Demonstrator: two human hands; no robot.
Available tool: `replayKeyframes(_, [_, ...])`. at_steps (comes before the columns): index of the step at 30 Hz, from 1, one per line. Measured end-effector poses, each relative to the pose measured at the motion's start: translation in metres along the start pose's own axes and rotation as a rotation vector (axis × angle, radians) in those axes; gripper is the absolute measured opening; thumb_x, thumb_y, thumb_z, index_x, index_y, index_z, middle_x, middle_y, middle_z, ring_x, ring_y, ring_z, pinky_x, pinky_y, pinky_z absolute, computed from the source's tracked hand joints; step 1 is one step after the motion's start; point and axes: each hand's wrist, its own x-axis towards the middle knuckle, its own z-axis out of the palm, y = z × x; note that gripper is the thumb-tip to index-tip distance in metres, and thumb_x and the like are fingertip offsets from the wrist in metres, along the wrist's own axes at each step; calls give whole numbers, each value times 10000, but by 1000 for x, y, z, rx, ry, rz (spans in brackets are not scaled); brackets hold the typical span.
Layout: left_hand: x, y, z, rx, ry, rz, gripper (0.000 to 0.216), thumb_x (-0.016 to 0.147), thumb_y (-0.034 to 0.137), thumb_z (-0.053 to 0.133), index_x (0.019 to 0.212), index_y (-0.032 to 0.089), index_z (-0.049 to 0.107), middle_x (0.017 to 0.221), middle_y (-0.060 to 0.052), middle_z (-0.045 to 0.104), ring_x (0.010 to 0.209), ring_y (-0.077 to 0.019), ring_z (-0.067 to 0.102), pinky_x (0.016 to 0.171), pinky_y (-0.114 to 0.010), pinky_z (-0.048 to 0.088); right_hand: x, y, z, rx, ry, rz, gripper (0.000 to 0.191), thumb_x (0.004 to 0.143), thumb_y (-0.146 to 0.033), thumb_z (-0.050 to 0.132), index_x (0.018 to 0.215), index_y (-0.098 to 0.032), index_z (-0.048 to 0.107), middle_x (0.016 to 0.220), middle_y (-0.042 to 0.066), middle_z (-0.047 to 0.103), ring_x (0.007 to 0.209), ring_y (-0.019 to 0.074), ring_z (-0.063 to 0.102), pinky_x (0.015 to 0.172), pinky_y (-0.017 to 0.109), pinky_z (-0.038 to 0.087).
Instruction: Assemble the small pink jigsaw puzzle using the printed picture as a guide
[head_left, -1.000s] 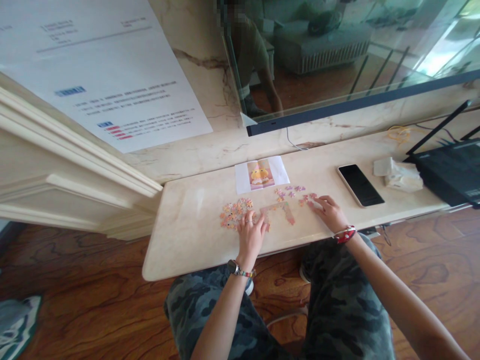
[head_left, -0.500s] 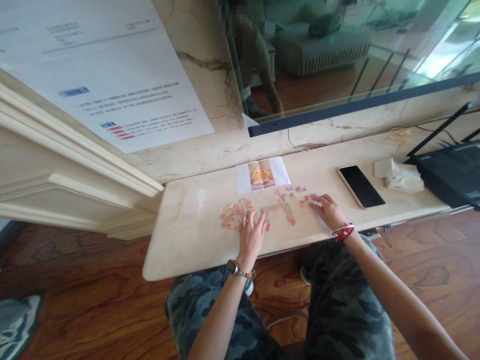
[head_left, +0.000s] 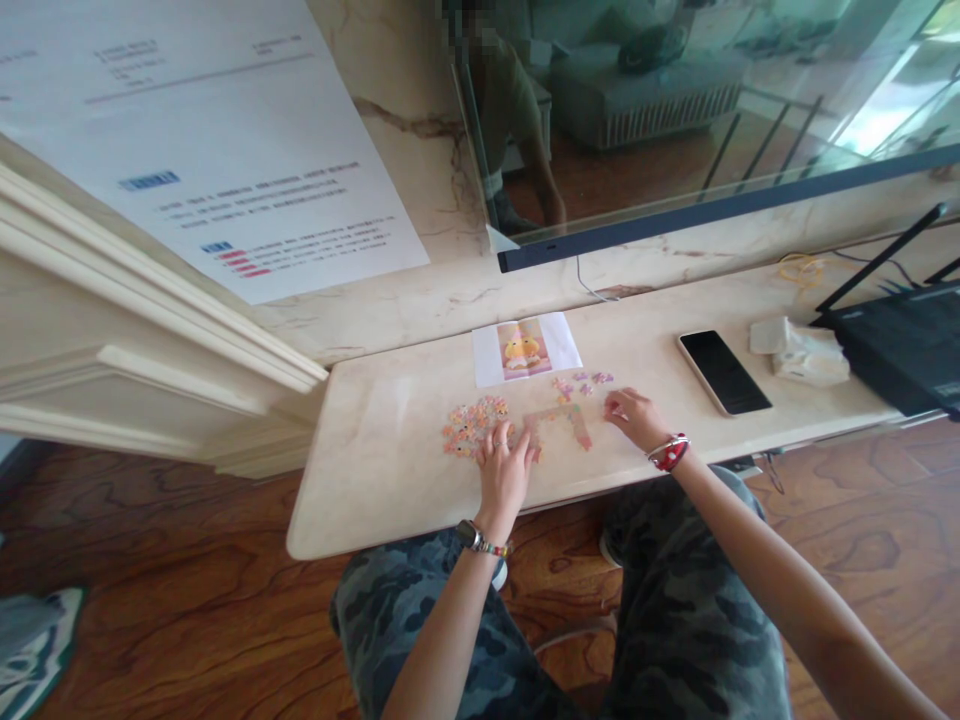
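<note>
My left hand [head_left: 504, 465] lies with fingers spread on the table, between a pile of loose jigsaw puzzle pieces [head_left: 465, 425] and a partly joined puzzle border [head_left: 562, 412]. Its fingertips touch the nearest pieces and cover some of them. To the right of the border, my right hand [head_left: 636, 418] has its fingers curled together close to the tabletop. Whatever is under or between those fingertips is hidden. A few purple pieces [head_left: 600, 378] lie just beyond it. Behind the border is a white sheet with a printed picture of yellow figures [head_left: 523, 350].
On the narrow pale table [head_left: 360, 470], a phone [head_left: 724, 372] lies right of my hand. Further right are a white crumpled packet [head_left: 806, 352] and a black router [head_left: 900, 345] with antennas. A television [head_left: 675, 200] and a printed notice [head_left: 225, 150] are above the table.
My right hand has shifted a little left, towards the border, and its fingers now cover the spot where orange pieces showed. My left hand has stayed in place.
</note>
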Motion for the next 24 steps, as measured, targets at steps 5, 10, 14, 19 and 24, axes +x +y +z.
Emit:
replayKeyframes(5, [0, 0, 1, -12, 24, 3, 321, 795, 303, 463, 1113, 317, 508, 1204, -74, 414, 1104, -262, 362, 857, -441, 361, -28, -7, 1, 174, 7, 138, 179, 737, -310, 505, 784, -196, 636, 702, 24, 636, 594, 128, 552, 580, 256, 443])
replayKeyframes(10, [-1, 0, 2, 0, 26, 8, 344, 797, 308, 462, 1139, 327, 483, 1208, -73, 410, 1118, -263, 349, 862, -443, 357, -46, -2, 11, 349, -40, 259, 244, 713, -375, 514, 775, -179, 645, 708, 35, 658, 609, 141, 577, 556, 259, 458])
replayKeyframes(14, [-1, 0, 3, 9, 14, 1, 356, 803, 315, 450, 1158, 335, 465, 1211, -75, 410, 1116, -264, 350, 856, -448, 357, -47, -7, 13, 403, -84, 262, 244, 687, -378, 543, 774, -170, 636, 689, 31, 654, 597, 137, 575, 544, 254, 452])
replayKeyframes(19, [-1, -2, 5, 4, 17, 6, 343, 805, 323, 444, 1146, 335, 478, 1217, -72, 407, 1125, -264, 342, 867, -445, 345, -44, -27, 12, 336, -141, 255, 215, 694, -360, 533, 716, -175, 640, 634, 20, 640, 566, 123, 555, 528, 235, 422])
replayKeyframes(24, [0, -2, 5, -14, 30, 4, 335, 804, 337, 444, 1137, 332, 487, 1211, -69, 413, 1128, -260, 339, 883, -446, 331, -39, -38, 10, 251, -157, 228, 171, 686, -320, 538, 693, -187, 646, 598, 3, 623, 551, 110, 538, 511, 212, 391])
